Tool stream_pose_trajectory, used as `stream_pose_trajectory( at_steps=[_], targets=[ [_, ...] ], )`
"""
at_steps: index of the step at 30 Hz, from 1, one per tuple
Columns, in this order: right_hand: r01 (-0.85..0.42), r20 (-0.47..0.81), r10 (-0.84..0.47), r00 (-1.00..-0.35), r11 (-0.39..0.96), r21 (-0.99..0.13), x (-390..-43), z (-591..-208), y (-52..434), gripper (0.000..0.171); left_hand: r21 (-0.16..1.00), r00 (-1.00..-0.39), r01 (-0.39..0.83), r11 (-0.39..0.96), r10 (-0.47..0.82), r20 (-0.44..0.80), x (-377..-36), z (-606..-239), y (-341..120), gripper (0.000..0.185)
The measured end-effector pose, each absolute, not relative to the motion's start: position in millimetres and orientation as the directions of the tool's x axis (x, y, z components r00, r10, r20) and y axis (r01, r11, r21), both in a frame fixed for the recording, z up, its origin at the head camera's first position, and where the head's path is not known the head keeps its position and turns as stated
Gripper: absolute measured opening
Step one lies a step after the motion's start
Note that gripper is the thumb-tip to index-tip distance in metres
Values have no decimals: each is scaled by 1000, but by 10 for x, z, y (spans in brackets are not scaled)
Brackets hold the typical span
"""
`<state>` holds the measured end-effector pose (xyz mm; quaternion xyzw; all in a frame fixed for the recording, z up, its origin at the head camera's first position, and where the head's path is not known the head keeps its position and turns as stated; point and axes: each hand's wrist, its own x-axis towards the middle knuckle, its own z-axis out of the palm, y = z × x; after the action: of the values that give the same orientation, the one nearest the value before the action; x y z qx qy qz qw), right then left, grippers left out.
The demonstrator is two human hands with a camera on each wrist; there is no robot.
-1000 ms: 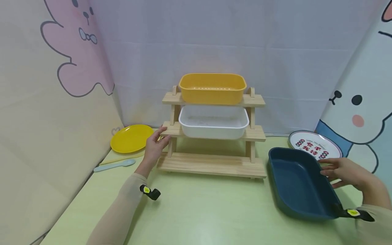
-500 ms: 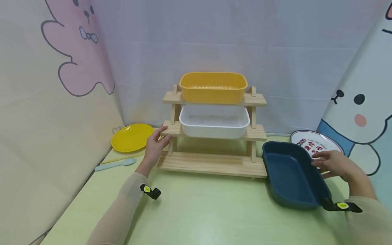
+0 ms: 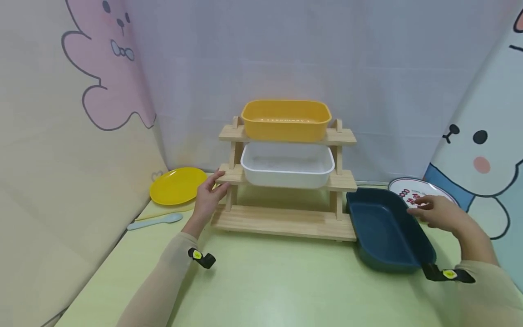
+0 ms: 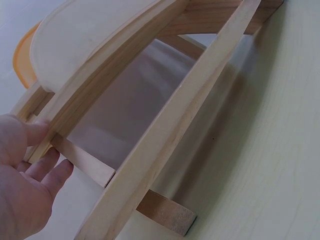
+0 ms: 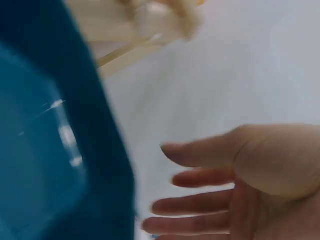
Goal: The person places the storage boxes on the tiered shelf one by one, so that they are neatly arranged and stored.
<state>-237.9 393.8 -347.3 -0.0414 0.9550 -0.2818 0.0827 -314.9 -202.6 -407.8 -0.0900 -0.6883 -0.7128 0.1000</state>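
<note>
The right hand (image 3: 439,212), fingers straight and loose, touches the far rim of the dark blue tray (image 3: 386,231) lying on the counter (image 3: 265,281) beside the wooden rack (image 3: 286,200), whose middle shelf the open left hand (image 3: 208,200) steadies.

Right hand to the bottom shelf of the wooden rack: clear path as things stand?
Probably not directly. The dark blue tray lies between the right hand and the bottom shelf, against the rack's right end. Reaching over the tray looks possible; the shelf is bare.
</note>
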Motion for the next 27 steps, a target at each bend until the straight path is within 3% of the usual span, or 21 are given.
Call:
stream_pose_trajectory(
  at_steps=[6, 12, 17, 23, 27],
  targets=[
    [-195, -98, -268, -958, 865, -462, -1996, -3400, 3907, 72, 958, -957, 288, -11, -34, 287, -3140, -4059, -2010, 48],
    [-356, -67, -473, -878, 741, -569, -1815, -3661, 4012, 82, 955, -957, 290, -55, -16, 290, -3152, -4105, -2023, 46],
    [-314, -100, -472, -876, 714, -626, -1836, -3831, 4024, 85, 958, -959, 284, -44, -5, 284, -3141, -4167, -2026, 46],
    [-299, -83, -427, -900, 745, -596, -1891, -3850, 4002, 72, 960, -960, 279, -28, -14, 279, -3126, -4141, -2014, 46],
    [-316, -56, -425, -904, 750, -581, -1923, -3863, 4002, 74, 959, -959, 283, -27, -15, 283, -3140, -4108, -2011, 46]
  ],
)
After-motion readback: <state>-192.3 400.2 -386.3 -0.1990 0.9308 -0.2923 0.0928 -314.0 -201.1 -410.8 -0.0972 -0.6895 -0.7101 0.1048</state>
